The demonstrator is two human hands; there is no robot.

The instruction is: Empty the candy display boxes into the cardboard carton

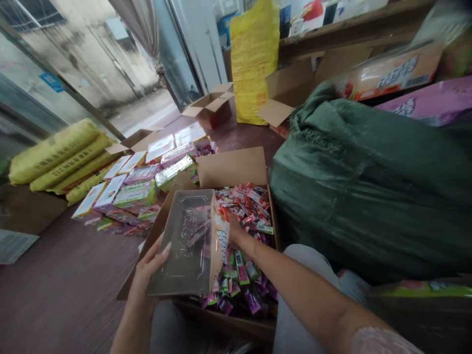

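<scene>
My left hand (150, 260) grips the left edge of a clear plastic box (186, 241), thumb over its top face. The box is tilted over an open carton (232, 167) between my knees, and a peach-coloured printed label (220, 246) runs along its right side. Against that side is my right hand (234, 232), its fingers hidden behind the label. Inside the carton lie many small wrapped sticks: red ones (250, 196) at the far end, green ones (241, 268) and purple ones (252, 301) nearer me.
A big green sack (368, 191) bulges close on the right. Packed display boxes (136, 191) are stacked to the left, beside yellow sacks (62, 152). Farther back stand an open carton (212, 110) and a tall yellow bag (254, 64).
</scene>
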